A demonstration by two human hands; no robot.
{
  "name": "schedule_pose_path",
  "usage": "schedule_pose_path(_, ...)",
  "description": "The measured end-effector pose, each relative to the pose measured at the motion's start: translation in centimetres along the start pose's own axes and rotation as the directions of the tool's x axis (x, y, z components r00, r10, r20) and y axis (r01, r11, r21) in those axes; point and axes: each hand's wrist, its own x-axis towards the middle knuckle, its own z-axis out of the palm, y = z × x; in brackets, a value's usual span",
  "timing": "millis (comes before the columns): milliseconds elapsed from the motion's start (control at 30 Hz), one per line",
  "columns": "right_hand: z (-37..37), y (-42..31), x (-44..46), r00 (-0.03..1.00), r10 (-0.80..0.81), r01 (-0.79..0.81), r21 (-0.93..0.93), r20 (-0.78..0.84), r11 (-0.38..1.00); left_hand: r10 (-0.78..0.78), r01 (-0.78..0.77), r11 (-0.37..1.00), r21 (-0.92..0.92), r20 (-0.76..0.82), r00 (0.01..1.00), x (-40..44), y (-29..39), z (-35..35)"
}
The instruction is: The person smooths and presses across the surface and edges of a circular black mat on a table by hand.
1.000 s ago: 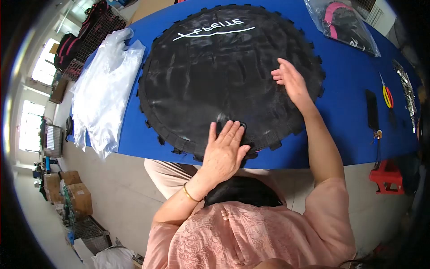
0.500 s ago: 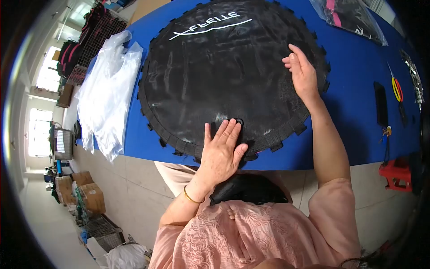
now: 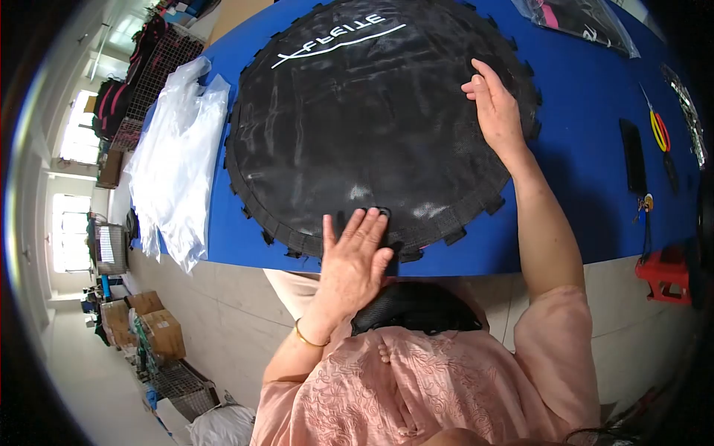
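Observation:
A round black mat (image 3: 357, 126) with white lettering and tabs around its rim lies on the blue table (image 3: 580, 186). My left hand (image 3: 349, 260) rests on the mat's near edge, fingers spread and pointing away from me. Beside its fingertips is a small black ring-like thing, partly covered. Over the right part of the mat is my right hand (image 3: 494, 108), fingers apart and slightly curled, nothing in it; whether it touches the mat is unclear.
Clear plastic bags (image 3: 178, 163) lie on the left. At the right are a bagged black-and-pink item (image 3: 587, 26), a dark flat object (image 3: 633, 156), yellow-red handled snips (image 3: 659, 131) and keys (image 3: 645, 204). A red stool (image 3: 664, 279) stands below.
The mat has turned a little counterclockwise, its lettering shifting left and tilting more. My left hand has moved slightly left and down; my right hand has moved up, farther from me.

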Motion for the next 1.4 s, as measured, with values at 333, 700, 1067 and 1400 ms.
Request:
schedule_pose_path(333, 0.1, 0.5, 0.2, 0.999, -0.037, 0.038, -0.068, 0.010, 0.997, -0.053, 0.053, 0.997, 0.059, -0.013, 0.999, -2.8, -2.3, -1.3)
schedule_pose_path(700, 0.2, 0.5, -0.1, 1.000, -0.009, 0.010, -0.046, 0.022, 0.999, 0.041, -0.040, 0.999, 0.010, -0.048, 0.998, -0.4, -0.3, 0.3)
schedule_pose_path(1067, 0.4, 1.2, 0.3, 0.998, -0.055, 0.054, -0.033, -0.016, 0.998, -0.031, 0.039, 0.997, 0.065, -0.115, 0.993, 3.8, -3.9, 0.6)
schedule_pose_path(1400, -1.8, 1.2, 1.3, 0.986, -0.056, 0.010, -0.275, -0.159, 0.961, 0.331, -0.333, 0.942, -0.037, -0.059, 0.942, 8.9, 4.0, 2.2)
